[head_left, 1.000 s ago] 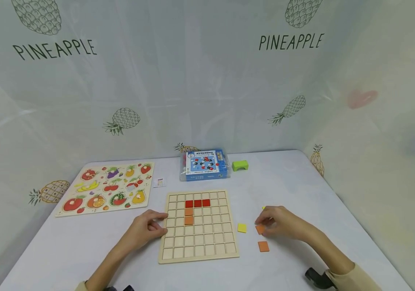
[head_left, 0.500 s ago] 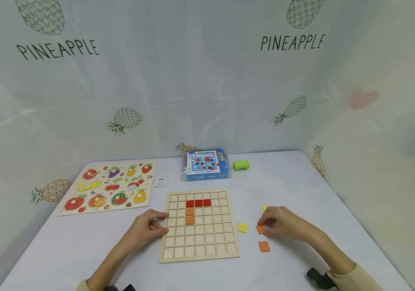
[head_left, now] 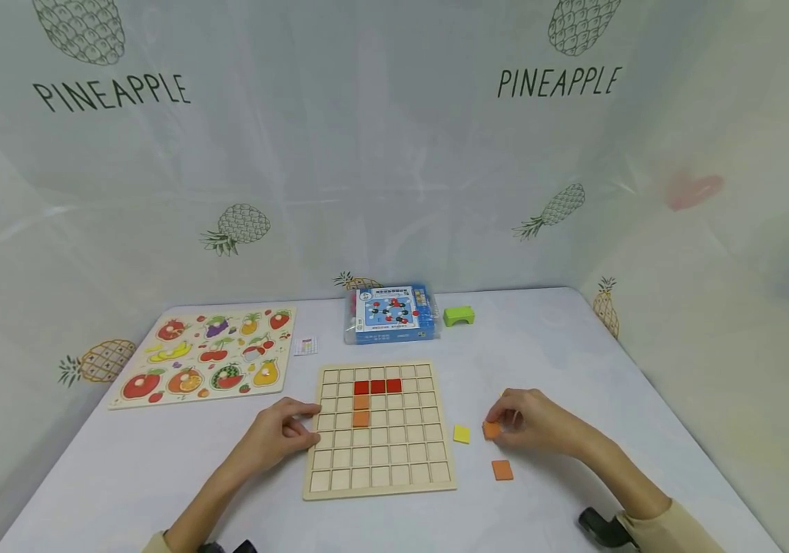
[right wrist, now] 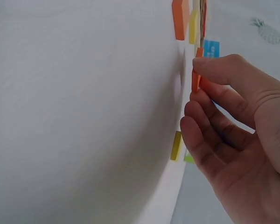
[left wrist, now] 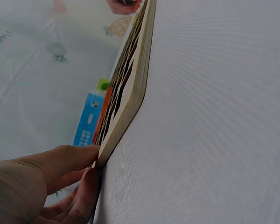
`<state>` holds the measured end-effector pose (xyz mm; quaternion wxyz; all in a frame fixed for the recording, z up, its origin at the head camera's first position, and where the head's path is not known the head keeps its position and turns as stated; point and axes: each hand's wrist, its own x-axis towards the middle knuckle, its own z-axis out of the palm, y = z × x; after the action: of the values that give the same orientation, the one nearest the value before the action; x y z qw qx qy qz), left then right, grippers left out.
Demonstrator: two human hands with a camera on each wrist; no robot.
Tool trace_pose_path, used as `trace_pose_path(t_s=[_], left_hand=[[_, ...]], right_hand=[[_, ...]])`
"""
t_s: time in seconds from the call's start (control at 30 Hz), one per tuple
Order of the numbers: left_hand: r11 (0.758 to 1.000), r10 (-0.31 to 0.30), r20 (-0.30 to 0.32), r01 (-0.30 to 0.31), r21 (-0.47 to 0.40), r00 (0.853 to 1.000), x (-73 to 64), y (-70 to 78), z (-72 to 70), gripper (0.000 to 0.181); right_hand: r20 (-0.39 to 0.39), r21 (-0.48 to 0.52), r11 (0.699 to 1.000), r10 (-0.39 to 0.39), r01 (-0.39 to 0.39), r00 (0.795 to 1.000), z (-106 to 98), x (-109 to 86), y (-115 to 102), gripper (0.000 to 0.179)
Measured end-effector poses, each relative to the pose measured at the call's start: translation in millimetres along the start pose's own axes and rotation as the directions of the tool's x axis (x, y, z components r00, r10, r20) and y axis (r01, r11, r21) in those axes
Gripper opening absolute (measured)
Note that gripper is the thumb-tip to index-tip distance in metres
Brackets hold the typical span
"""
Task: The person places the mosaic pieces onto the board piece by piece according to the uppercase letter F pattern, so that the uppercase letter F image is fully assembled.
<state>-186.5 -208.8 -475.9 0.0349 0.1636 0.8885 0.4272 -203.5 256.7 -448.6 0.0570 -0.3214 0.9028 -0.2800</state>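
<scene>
My left hand grips the left edge of a wooden grid board, thumb and forefinger set apart along the rim; the left wrist view shows the thumb at the board's edge. Three red tiles lie in a row on the grid. Two orange tiles run down from the leftmost red one. To the board's right, my right hand pinches an orange tile between thumb and forefinger, seemingly just off the cloth. Another orange tile lies nearer me.
One yellow tile sits between board and right hand; another yellow tile lies beyond that hand. Further back are a fruit puzzle board, a small printed card, a blue boxed set and a green arch block.
My right hand has shifted slightly left and away from me, the pinched orange tile moving with it. It now covers nearly all of the far yellow tile. The left hand stays on the board.
</scene>
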Motion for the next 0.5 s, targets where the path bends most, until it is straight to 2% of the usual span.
trace_pose_path(t_s=[0.23,0.37,0.5], left_hand=[[1.000,0.007,-0.001,-0.007,0.003,1.000,0.3,-1.4,-0.7,0.045],[1.000,0.000,0.002,0.000,0.000,1.000,0.4,-0.6,-0.6,0.045],[1.000,-0.004,0.002,0.004,-0.006,1.000,0.1,0.3,-0.1,0.045]], right_hand=[[-0.029,-0.004,1.000,-0.011,0.011,1.000,-2.0,14.1,-12.0,0.015],[-0.043,0.001,0.999,-0.046,0.046,0.998,-0.2,26.4,-20.8,0.013],[-0.032,0.001,0.998,-0.063,0.063,0.997,4.1,38.9,-27.9,0.014]])
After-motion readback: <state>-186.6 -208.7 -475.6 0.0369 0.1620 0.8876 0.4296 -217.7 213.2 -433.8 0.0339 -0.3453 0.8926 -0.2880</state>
